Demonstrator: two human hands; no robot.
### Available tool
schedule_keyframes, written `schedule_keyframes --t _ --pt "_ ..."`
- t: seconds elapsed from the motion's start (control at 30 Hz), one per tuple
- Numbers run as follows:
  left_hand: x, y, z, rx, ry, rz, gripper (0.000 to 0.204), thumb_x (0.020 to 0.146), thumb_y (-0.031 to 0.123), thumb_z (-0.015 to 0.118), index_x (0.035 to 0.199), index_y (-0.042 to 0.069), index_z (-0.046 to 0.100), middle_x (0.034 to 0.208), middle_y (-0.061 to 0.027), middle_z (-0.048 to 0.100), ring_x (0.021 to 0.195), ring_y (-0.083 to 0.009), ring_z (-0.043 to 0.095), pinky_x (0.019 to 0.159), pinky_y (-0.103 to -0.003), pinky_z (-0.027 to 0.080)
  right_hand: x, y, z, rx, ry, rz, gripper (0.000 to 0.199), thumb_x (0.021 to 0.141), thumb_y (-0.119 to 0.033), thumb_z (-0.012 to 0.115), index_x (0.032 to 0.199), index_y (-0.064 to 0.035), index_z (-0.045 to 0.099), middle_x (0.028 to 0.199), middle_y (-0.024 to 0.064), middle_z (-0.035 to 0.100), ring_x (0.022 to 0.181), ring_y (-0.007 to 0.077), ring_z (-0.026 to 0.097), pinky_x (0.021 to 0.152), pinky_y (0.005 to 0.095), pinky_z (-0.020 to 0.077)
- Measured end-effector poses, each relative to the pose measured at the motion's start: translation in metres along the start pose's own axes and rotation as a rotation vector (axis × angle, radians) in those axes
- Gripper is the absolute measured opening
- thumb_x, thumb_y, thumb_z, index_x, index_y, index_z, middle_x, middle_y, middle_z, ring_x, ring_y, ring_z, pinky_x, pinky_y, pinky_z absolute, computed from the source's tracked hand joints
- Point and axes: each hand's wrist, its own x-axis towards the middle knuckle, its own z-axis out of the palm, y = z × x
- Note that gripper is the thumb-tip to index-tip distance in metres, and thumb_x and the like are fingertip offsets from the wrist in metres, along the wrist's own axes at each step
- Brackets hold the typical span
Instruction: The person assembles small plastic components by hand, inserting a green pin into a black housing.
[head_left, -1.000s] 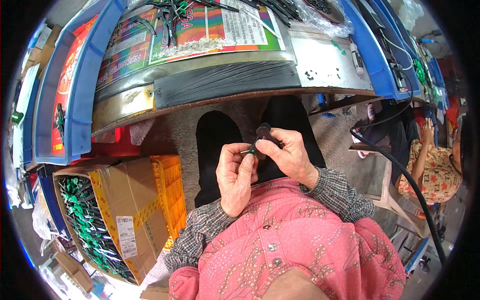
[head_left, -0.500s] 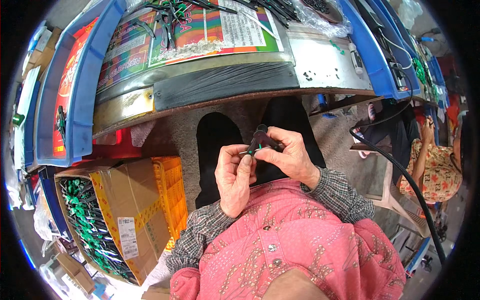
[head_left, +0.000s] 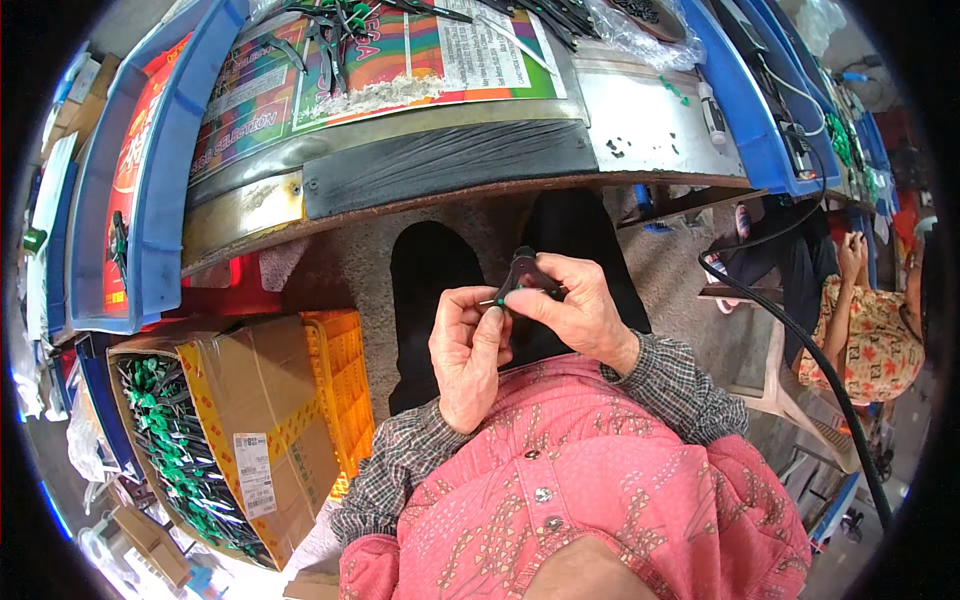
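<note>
Above my lap, both hands hold a small black clamp-like plastic tool [head_left: 523,268] with a green spot at its lower end. The fingers and thumb of my left hand [head_left: 468,345] pinch that lower end, where a short, thin silvery rod pokes out. My right hand [head_left: 585,310] grips the tool's right side, its thumb laid across the front beside the green spot. My fingers cover much of the tool, so its exact kind is hard to make out.
Ahead is a workbench [head_left: 450,165] with several black and green tools [head_left: 330,50]. Blue trays [head_left: 165,220] flank it. At left, a cardboard box [head_left: 270,400] full of similar tools stands beside an orange crate [head_left: 338,385]. A black cable [head_left: 815,355] hangs at right, near another person [head_left: 865,335].
My right thumb has shifted left over the tool, closer to the green spot and my left fingertips. The grip of both hands otherwise stays much the same.
</note>
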Motion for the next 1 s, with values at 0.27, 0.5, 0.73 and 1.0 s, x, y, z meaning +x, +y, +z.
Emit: schedule_keyframes --t 0.27,0.5,0.73,1.0 --pt "0.0 -0.002 -0.003 0.001 -0.002 0.017 0.017 0.097 0.014 0.054 0.11 0.006 0.047 0.08 -0.0005 0.054 0.064 -0.0038 0.046 0.05 -0.016 0.037 0.001 -0.008 0.0 0.073 0.002 0.036 0.023 0.086 -0.022 0.07 0.082 0.001 0.066 0.065 -0.0014 0.057 0.063 0.0026 0.048 0.052 0.0232 0.0397" --pt "0.001 -0.002 -0.001 -0.089 -0.025 0.011 0.017 0.097 0.014 0.054 0.11 0.006 0.047 0.08 -0.0004 0.054 0.064 -0.0039 0.046 0.05 -0.016 0.037 -0.002 0.003 0.003 0.187 0.025 0.082 0.02 0.084 -0.019 0.072 0.084 0.0 0.065 0.067 -0.0025 0.056 0.063 0.0028 0.047 0.053 0.0222 0.0395" --pt "0.0 -0.001 0.0 -0.06 -0.013 0.003 0.018 0.097 0.014 0.054 0.111 0.006 0.047 0.08 -0.0005 0.054 0.064 -0.004 0.046 0.049 -0.016 0.036 -0.001 0.002 0.002 0.039 0.054 -0.004 0.022 0.087 -0.021 0.069 0.082 0.0007 0.066 0.067 -0.0009 0.06 0.065 0.0028 0.049 0.054 0.0231 0.0414" --pt "0.001 -0.002 -0.002 -0.008 0.001 0.012 0.018 0.097 0.013 0.054 0.111 0.005 0.046 0.081 -0.0008 0.054 0.064 -0.0041 0.045 0.05 -0.016 0.036 0.0 -0.009 0.0 0.05 0.01 0.062 0.023 0.088 -0.021 0.069 0.082 0.0011 0.066 0.068 -0.0001 0.061 0.066 0.0028 0.051 0.055 0.0228 0.0422"
